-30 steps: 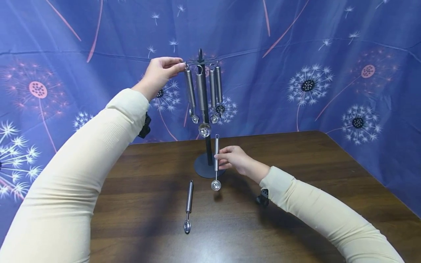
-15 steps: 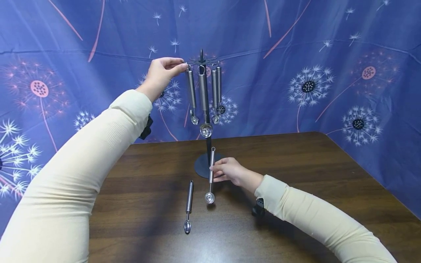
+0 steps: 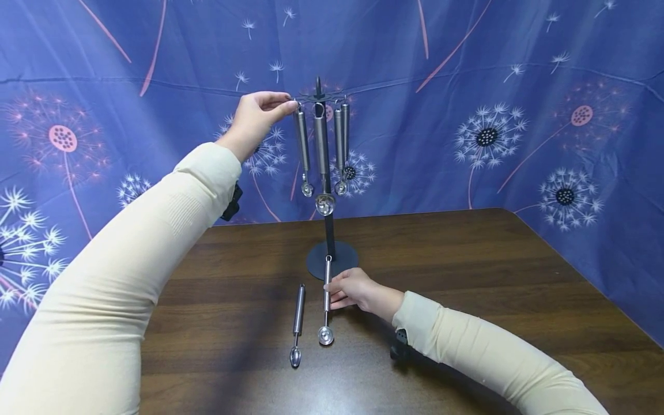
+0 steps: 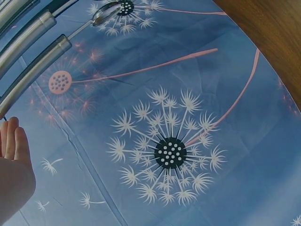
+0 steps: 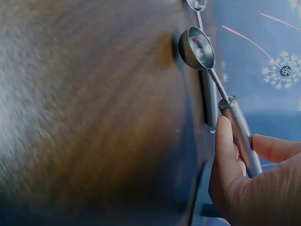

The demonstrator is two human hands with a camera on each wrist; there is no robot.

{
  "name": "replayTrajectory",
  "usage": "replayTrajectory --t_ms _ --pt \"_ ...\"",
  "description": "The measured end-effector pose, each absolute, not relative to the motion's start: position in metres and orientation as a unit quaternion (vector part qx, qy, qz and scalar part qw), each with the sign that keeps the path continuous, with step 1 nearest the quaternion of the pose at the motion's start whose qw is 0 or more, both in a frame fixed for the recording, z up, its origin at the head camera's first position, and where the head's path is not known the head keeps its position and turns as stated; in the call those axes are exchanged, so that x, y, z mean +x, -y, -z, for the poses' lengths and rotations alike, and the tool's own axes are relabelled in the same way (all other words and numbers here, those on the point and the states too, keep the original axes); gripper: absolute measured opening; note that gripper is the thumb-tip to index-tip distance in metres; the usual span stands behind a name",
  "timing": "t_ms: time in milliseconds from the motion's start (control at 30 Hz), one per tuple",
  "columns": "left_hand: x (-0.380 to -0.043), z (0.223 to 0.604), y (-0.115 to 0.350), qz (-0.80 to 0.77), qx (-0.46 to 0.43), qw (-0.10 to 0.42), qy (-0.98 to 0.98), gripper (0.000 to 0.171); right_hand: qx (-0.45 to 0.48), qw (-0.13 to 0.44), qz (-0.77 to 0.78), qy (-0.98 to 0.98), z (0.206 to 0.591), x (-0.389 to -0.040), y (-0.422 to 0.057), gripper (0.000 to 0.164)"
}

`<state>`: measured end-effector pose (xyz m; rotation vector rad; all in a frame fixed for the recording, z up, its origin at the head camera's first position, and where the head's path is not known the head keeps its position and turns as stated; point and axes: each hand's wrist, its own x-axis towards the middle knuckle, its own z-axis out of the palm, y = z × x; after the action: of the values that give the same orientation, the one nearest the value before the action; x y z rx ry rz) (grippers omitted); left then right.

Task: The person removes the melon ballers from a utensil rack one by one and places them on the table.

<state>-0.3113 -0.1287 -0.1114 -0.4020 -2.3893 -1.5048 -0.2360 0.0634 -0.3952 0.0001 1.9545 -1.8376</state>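
So, nearest thing here is the oval scoop (image 3: pixel 297 325), lying on the wooden table (image 3: pixel 467 276) a little to the left of the right hand (image 3: pixel 353 290) with its bowl towards the person. Just past it, the round scoop (image 3: pixel 326 304) is the one being held: the right hand pinches its metal handle between thumb and fingers, with the bowl on the near side of the hand and the little hanging loop on the far side. The bowl's right down by the wood, can't tell if it actually touches. Right behind that hand there's the stand's round base (image 3: pixel 316 265), and the black stand (image 3: pixel 330 233) goes straight up from it. A bunch of steel-handled tools (image 3: pixel 321 144) hang up there, bowls down, just right of the left hand (image 3: pixel 254 118). That hand's thumb and fingertips pinch the end of the stand's hook rack; can't tell if they've got the neighbouring tool's loop too. Behind both hands it's all blue dandelion-print curtain (image 3: pixel 404 132).
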Motion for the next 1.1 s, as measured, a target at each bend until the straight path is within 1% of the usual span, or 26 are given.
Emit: replayTrajectory --t_ms 233,400,633,1100 --pt "-0.308 0.111 0.127 0.527 -0.14 0.139 0.827 0.051 0.01 0.248 0.658 -0.711 0.406 -0.23 -0.059 0.007" --pt "-0.308 0.111 0.126 0.535 -0.14 0.141 0.821 0.049 0.012 0.258 0.654 -0.711 0.41 -0.227 -0.056 0.006" --pt "-0.312 0.114 0.127 0.55 -0.144 0.152 0.808 0.049 0.014 0.258 0.643 -0.721 0.411 -0.227 -0.052 0.004" --pt "-0.312 0.118 0.126 0.56 -0.15 0.158 0.799 0.049 0.023 0.25 0.595 -0.764 0.408 -0.219 -0.041 0.006"
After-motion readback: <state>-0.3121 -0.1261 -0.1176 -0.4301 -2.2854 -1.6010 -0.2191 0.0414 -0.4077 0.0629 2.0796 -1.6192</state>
